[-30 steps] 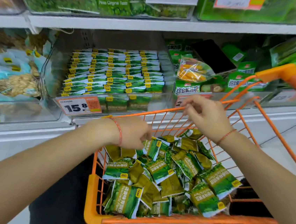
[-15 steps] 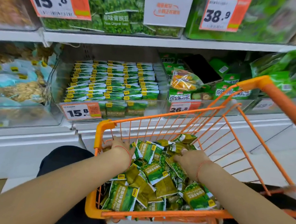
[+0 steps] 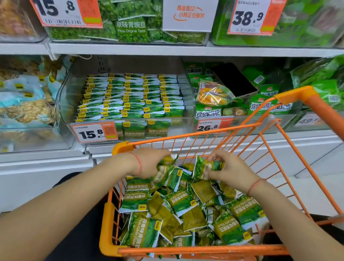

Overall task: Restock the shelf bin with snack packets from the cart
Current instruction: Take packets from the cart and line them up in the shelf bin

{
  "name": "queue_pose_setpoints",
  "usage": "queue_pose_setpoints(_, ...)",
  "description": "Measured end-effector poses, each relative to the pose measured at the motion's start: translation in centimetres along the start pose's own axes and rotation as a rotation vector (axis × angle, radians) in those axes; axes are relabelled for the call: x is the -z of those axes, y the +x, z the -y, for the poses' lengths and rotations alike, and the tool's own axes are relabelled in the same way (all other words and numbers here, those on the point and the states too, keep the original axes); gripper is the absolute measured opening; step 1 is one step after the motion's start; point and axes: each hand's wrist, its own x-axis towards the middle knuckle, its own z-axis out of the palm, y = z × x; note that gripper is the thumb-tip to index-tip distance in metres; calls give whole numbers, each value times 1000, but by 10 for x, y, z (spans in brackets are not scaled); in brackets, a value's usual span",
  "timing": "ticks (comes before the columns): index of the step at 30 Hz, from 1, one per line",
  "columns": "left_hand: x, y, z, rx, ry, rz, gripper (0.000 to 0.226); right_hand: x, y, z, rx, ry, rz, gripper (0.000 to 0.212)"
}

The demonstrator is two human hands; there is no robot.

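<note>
Both hands inside orange cart: left hand grips green snack packets at far end, right hand pinches one packet; shelf bin beyond cart.

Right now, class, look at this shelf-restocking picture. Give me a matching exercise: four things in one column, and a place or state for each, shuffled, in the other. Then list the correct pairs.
Column one:
1. right hand
2. clear shelf bin
3. black phone
4. 38.9 price tag

Column two:
A. lying on packets in the bin right of the pea bin
B. on the upper shelf front
C. pinching a green packet over the orange cart
D. packed with neat rows of green packets

Pairs: 1-C, 2-D, 3-A, 4-B
</note>
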Motion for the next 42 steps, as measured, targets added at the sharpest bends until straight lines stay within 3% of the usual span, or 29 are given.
queue_pose_setpoints(2, 11, -1, 0, -15, -514, -49, 66, 9, 2, 2, -78, 241, -102, 27)
queue_pose_setpoints(5, 11, 3, -5, -75, -1184, -64, 63, 15, 4, 5, -196, 551, -212, 49)
queue_pose_setpoints(8, 2, 13, -12, -123, -1519, -63, 65, 11, 3, 3, -269, 757, -276, 48)
queue_pose_setpoints(10, -5, 20, -15, -121, -1636, -94, 77, 4, 3, -2, -326, 909, -257, 60)
queue_pose_setpoints(11, -9, 22, -15, -120, -1672, -117, 86, 2, 3, -2, -341, 959, -233, 55)
queue_pose_setpoints(14, -17, 23, -15, -110, -1701, -204, 100, 1, 0, -2, -334, 1023, -183, 19)
queue_pose_setpoints(18, -19, 22, -17, -130, -1633, -287, 103, 1, 2, 1, -338, 1011, -189, 23)
queue_pose_setpoints(22, -19, 19, -24, -129, -1448, -350, 73, -1, 1, 2, -386, 992, -126, 12)
queue_pose_setpoints(24, -19, 19, -27, -110, -1369, -394, 72, -3, -2, 8, -406, 970, -65, 21)
queue_pose_setpoints(27, -20, 18, -27, -91, -1229, -522, 87, -5, -3, 12, -449, 857, -1, 59)
queue_pose_setpoints(30, -20, 16, -30, -98, -1076, -629, 97, -3, -9, 19, -413, 780, 73, 60)
queue_pose_setpoints(35, -21, 15, -35, -143, -1020, -680, 93, -10, -12, 21, -390, 642, 246, 92)
queue_pose_setpoints(38, -21, 17, -35, -149, -1091, -695, 82, -12, -10, 20, -366, 716, 260, 81)
queue_pose_setpoints(42, -14, 13, -31, -100, -1399, -702, 68, -8, -11, 22, -423, 773, 196, 61)
